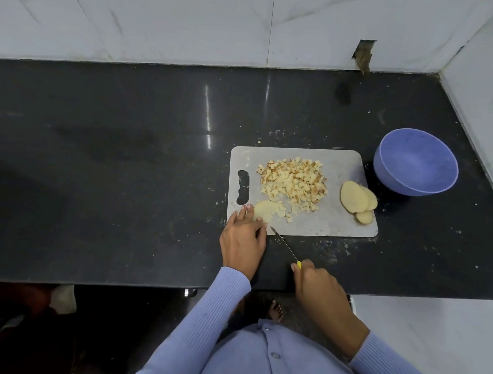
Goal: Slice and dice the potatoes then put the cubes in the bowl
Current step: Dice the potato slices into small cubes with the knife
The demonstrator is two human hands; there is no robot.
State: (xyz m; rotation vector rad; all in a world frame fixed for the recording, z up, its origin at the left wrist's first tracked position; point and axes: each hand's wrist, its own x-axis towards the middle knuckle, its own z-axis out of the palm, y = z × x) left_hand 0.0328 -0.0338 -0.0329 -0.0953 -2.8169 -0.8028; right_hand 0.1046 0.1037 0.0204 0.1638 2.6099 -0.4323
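A grey cutting board (338,217) lies on the black counter. A heap of potato cubes (294,182) covers its middle. At the board's near left corner my left hand (243,237) holds a partly diced potato slice (264,210) down with its fingertips. My right hand (317,285) grips the yellow handle of a thin knife (283,244), whose tip rests on the board just right of my left hand. Several uncut potato slices (356,198) are stacked at the board's right edge. An empty blue bowl (415,165) stands right of the board.
The black counter (127,163) runs far to the left and behind the board. White tiled walls (234,25) close the back and the right side. A few potato crumbs lie around the board. The counter's front edge is close under my wrists.
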